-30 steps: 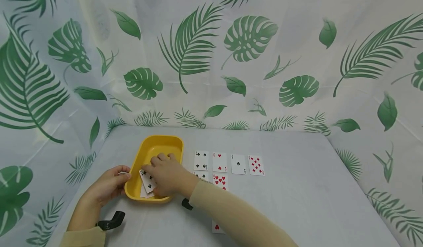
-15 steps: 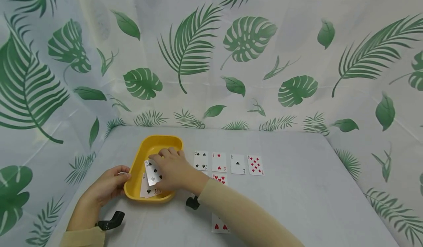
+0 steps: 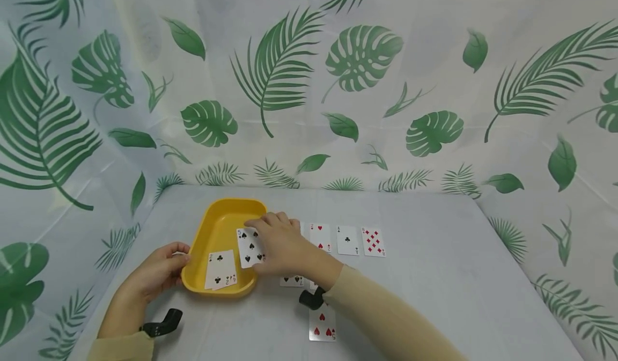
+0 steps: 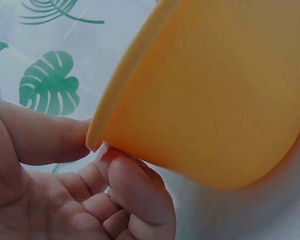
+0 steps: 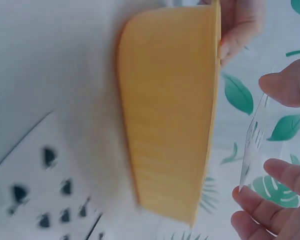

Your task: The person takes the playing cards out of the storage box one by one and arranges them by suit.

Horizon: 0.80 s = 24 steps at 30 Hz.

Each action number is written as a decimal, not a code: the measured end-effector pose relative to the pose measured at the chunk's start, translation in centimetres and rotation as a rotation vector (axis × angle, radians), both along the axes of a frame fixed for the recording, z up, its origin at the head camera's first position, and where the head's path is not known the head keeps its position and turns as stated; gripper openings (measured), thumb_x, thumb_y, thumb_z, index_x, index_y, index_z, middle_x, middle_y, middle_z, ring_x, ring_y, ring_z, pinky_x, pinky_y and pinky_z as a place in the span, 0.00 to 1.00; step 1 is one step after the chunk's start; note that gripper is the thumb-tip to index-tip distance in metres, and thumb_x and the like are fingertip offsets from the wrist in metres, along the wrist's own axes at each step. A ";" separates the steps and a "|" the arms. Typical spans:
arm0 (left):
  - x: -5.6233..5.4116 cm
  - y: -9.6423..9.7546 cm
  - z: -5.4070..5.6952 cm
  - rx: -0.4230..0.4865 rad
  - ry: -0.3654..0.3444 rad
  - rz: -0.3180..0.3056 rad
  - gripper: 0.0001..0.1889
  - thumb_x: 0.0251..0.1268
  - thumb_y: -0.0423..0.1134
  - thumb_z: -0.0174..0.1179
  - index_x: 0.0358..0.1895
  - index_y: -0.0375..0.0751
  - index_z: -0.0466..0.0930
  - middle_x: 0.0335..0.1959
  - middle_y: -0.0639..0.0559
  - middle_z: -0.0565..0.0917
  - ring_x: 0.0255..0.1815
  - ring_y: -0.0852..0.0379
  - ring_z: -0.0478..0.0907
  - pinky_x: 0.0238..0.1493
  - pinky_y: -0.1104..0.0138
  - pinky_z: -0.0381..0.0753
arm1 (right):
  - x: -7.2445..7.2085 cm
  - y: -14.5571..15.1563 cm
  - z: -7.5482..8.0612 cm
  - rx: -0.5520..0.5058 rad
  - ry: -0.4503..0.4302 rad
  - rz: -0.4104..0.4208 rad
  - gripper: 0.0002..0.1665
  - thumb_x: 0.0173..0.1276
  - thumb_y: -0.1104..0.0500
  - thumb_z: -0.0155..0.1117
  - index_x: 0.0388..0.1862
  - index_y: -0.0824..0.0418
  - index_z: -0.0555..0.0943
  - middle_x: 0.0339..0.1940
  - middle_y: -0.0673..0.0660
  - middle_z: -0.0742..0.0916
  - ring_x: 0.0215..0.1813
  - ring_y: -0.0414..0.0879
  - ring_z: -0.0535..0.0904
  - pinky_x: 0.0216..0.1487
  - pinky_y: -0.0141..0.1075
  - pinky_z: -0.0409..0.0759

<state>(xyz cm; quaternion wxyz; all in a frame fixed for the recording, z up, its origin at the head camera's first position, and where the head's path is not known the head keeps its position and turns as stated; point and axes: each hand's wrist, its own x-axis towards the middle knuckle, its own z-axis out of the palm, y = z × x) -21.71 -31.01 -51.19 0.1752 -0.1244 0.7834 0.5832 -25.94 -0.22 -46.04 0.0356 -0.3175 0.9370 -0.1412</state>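
My right hand [image 3: 285,248] grips a five of spades [image 3: 247,248] by its edges, over the right rim of a yellow plastic tray [image 3: 229,216]. In the right wrist view this card [image 5: 252,142] appears nearly edge-on, between thumb [image 5: 287,82] and fingertips, above the level of the tray's rim. My left hand [image 3: 156,270] pinches the tray's left rim; in its wrist view the thumb [image 4: 55,140] lies outside the lip, with curled fingers below. Inside the tray a two of clubs [image 3: 220,269] lies face up over another card, mostly covered.
Right of the tray lie face-up cards: a two of hearts [image 3: 318,235], ace of clubs [image 3: 347,240], eight of diamonds [image 3: 373,242] and five of hearts [image 3: 322,323]. A spade card [image 3: 292,281] is partly hidden beneath my right arm. Leaf-print cloth [image 3: 289,82] stands behind the table.
My right hand has lifted the five of spades from the cards in the tray and carried it right, uncovering the two of clubs. The left hand stays at the rim.
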 end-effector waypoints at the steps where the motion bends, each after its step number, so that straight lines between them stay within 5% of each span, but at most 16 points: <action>1: 0.0 0.0 0.0 0.000 -0.001 -0.002 0.18 0.82 0.38 0.51 0.65 0.32 0.66 0.43 0.44 0.83 0.36 0.50 0.78 0.36 0.63 0.83 | 0.1 0.5 -0.1 -0.002 -0.005 -0.006 0.54 0.57 0.36 0.80 0.82 0.39 0.68 0.74 0.49 0.77 0.72 0.49 0.68 0.69 0.53 0.69; 12: 0.0 0.1 -0.1 -0.009 -0.015 0.004 0.18 0.82 0.38 0.52 0.65 0.32 0.66 0.44 0.44 0.83 0.37 0.50 0.79 0.37 0.63 0.83 | 2.9 5.2 -2.0 -0.012 -0.087 -0.051 0.54 0.54 0.36 0.82 0.80 0.38 0.70 0.69 0.47 0.80 0.71 0.49 0.70 0.66 0.56 0.69; 24: 0.1 0.0 0.0 -0.007 -0.004 -0.005 0.18 0.83 0.38 0.51 0.66 0.32 0.65 0.43 0.44 0.82 0.37 0.50 0.79 0.37 0.63 0.84 | 7.5 7.5 -4.7 0.034 -0.024 -0.132 0.50 0.49 0.33 0.80 0.71 0.46 0.78 0.57 0.49 0.82 0.63 0.51 0.71 0.59 0.59 0.69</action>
